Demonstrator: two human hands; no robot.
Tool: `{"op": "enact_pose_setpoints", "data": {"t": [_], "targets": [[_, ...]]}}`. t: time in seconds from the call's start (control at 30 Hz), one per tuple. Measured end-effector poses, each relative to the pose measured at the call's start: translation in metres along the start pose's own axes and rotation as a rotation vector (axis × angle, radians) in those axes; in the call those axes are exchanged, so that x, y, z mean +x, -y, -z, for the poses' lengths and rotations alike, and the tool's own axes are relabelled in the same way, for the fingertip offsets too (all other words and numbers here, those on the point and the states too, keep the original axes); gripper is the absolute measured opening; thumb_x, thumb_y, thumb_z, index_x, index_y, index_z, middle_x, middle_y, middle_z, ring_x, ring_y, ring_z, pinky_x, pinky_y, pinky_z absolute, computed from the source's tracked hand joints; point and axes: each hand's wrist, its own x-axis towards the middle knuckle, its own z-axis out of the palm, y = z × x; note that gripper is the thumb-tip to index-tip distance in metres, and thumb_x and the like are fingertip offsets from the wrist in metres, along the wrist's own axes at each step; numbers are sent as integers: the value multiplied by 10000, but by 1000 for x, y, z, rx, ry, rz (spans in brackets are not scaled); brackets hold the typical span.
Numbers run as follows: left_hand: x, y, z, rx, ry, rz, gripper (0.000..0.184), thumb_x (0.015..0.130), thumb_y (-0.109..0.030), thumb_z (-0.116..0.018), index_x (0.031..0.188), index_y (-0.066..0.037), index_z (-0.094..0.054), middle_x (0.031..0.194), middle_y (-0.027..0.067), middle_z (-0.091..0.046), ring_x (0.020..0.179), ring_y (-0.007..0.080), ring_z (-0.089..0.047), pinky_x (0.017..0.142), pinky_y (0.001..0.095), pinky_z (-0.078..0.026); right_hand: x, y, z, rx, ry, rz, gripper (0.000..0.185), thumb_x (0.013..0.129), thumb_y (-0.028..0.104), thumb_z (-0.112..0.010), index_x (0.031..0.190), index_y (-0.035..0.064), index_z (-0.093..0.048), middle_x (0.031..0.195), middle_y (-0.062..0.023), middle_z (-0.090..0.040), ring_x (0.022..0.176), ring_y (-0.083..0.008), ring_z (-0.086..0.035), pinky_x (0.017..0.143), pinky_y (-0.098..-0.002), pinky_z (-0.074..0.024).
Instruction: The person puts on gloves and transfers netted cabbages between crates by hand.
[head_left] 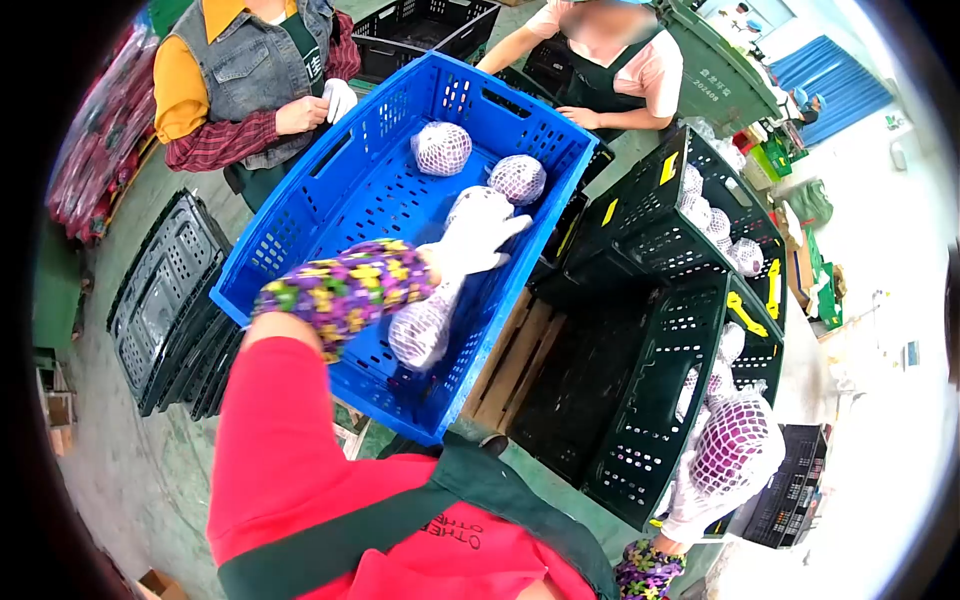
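My left hand [472, 240], in a white glove, is inside a blue crate [385, 190]. Its fingers are spread, and it lies against or just over a round purple item in white foam netting [478, 203]; exact contact is unclear. Another netted item [420, 332] rests nearer to me, and two more netted items [441, 148] lie towards the far side. At lower right, my gloved right hand [690, 508] grips a large netted purple ball [738, 442], perhaps a red cabbage, beside a dark green crate [655, 400]. Part of that hand's grip is hidden behind the ball.
More netted balls fill a dark crate [715, 225] at right. Stacked folded crates [165, 300] stand at left. A wooden pallet [510, 355] shows below the blue crate. Two people stand across from me: one in a denim vest [245, 75], one in a dark apron [615, 75].
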Motion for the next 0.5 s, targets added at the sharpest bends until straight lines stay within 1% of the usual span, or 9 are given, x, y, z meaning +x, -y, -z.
{"op": "enact_pose_setpoints", "data": {"t": [0.07,0.13,0.2,0.23,0.27,0.37,0.4,0.47,0.5], "targets": [[2,18,-26,146,22,-143,572,635,-291,-761,1161,-120,-616,1117,111,-537,1128,339,-469,966,502,-355,0,11,-6,446,-93,-304,1073,613,77,-799,1486,138,-180,1454,-181,-312,1241,-370,-465,938,-437,-538],[-10,32,-22,332,35,-213,452,624,-275,-740,1040,-116,-664,1146,110,-521,1162,332,-443,989,518,-335,-4,5,4,-241,-35,6,1024,665,142,-794,1490,190,-190,1479,-178,-277,1294,-403,-389,1017,-514,-428],[-10,34,5,300,24,-2,259,618,-219,-690,866,-143,-672,852,117,-616,887,321,-608,789,451,-488,-11,-4,21,-761,-39,162,967,720,244,-788,1492,257,-204,1503,-173,-239,1328,-446,-320,1042,-571,-377],[-25,31,22,298,-95,149,179,654,-211,-661,812,-129,-652,778,108,-607,820,323,-612,739,445,-497,-19,-14,33,-495,-21,65,942,738,327,-768,1492,262,-206,1508,-179,-227,1331,-457,-303,1050,-564,-365],[-39,28,39,278,-216,299,113,689,-203,-632,759,-114,-633,703,98,-599,754,325,-617,689,439,-506,-23,-17,39,-524,-25,65,916,755,386,-732,1493,256,-205,1505,-177,-233,1332,-452,-303,1033,-548,-384],[-78,79,2,51,-777,1363,487,934,-416,-522,1294,-93,-467,964,215,-572,933,404,-607,773,469,-519,-30,-23,47,-556,-19,24,872,806,563,-626,1496,239,-202,1495,-173,-249,1336,-437,-300,982,-501,-438],[-75,107,-17,-23,-962,1630,509,950,-411,-476,1343,-97,-404,1076,248,-556,964,422,-605,796,506,-514,-32,-24,45,-360,-16,-36,862,792,443,-664,1490,219,-210,1489,-178,-255,1321,-423,-330,970,-492,-454],[-58,152,-41,-185,-992,2007,515,962,-401,-440,1373,-99,-370,1246,310,-461,1002,440,-598,818,522,-512,-35,-28,40,40,-45,-154,879,763,203,-739,1477,178,-226,1477,-188,-269,1291,-396,-389,944,-473,-486],[-39,142,-38,-325,-1021,1957,643,929,-449,-481,1433,-109,-272,1259,339,-446,1049,454,-580,840,524,-507,-31,-19,32,-139,-137,-117,983,657,120,-775,1472,120,-224,1449,-174,-321,1280,-337,-412,1011,-447,-435]]}}
